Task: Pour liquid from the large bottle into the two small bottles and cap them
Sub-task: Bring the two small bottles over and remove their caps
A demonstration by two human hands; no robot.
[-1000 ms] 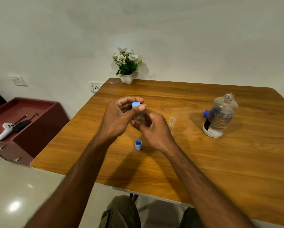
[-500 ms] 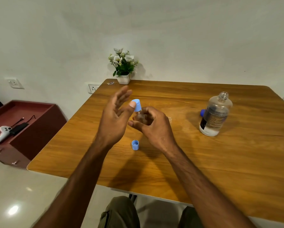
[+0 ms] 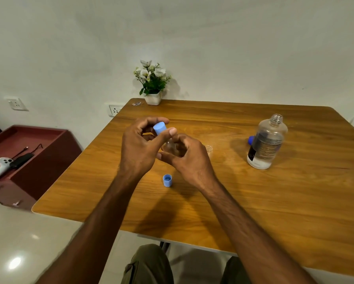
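Note:
My right hand grips a small clear bottle above the wooden table, tilted to the left. My left hand pinches the light blue cap sitting on that bottle's neck. A second small clear bottle stands uncapped just right of my right hand, mostly hidden behind it. A loose light blue cap lies open side up on the table below my hands. The large clear bottle stands uncapped at the right with a little liquid in it. Its dark blue cap lies behind it.
A white pot of flowers stands at the table's far edge, with a small object beside it. Left of the table is a dark red cabinet holding a white controller and a black cable.
My left hand had spread its fingers off the cap half a second ago; now thumb and fingers close round the cap again. The bottle stays in my right hand.

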